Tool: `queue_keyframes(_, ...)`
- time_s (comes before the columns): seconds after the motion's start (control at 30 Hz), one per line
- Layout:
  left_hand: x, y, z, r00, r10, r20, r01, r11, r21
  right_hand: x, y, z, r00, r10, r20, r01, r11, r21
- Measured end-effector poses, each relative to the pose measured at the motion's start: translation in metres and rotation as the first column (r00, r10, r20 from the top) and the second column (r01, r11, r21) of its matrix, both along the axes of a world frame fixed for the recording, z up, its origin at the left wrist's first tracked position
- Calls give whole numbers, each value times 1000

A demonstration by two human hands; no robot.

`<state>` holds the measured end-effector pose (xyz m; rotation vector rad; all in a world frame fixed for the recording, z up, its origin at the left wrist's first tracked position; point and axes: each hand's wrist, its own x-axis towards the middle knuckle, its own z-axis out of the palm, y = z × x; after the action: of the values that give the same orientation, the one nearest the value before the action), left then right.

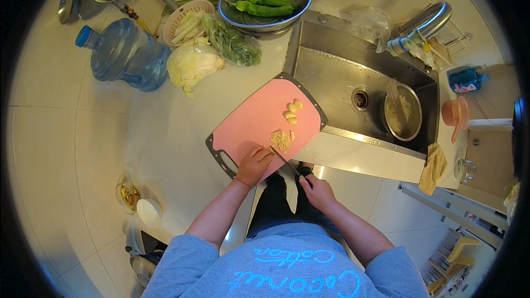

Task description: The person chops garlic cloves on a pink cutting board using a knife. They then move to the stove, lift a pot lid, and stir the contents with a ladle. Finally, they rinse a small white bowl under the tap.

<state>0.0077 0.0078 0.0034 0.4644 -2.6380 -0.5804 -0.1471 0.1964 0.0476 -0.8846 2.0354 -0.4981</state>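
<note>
A pink cutting board (248,120) with a dark grey rim lies on the counter at an angle. My left hand (253,166) rests on its near part, fingers bent, the tips pressing a small pale yellow piece (270,149) that they mostly hide. In my right hand (319,192) is the handle of a kitchen knife (285,160); its blade slants over the board, with the tip beside my left fingertips. Just beyond the blade lies a small heap of pale yellow strips (281,140). Several peeled garlic cloves (291,109) sit farther up the board.
Right of the board, a steel sink (331,78) holds a metal bowl (408,109) under what looks like running water. Behind stand a colander (265,25) with green peppers (265,9), a cabbage (193,64), bagged greens (234,41) and a water jug (128,56). A white bowl (148,212) is at left.
</note>
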Motion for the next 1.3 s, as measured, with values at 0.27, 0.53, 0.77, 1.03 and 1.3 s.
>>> queue_keyframes(0.27, 1, -2, -1, 999, -22, 23, 22, 1000, -2, 1, 3, 0, 997, -63, 41, 64, 998, -22)
queue_keyframes(0.53, -1, -3, 0, 998, -29, 63, 31, 999, -19, 4, -8, 8, 995, 62, -83, -61, 998, 11)
queue_keyframes(0.77, -3, -4, 2, 998, -34, 56, 36, 998, -47, 6, -6, 4, 988, 94, -125, -88, 995, 48)
queue_keyframes(1.03, -1, -3, 1, 994, -30, 108, 34, 999, -34, 13, -9, 5, 997, 42, -71, -38, 998, 56)
queue_keyframes(1.3, -4, -3, 4, 996, -35, 85, 35, 999, -3, 14, -11, -6, 987, 95, -133, -84, 993, 83)
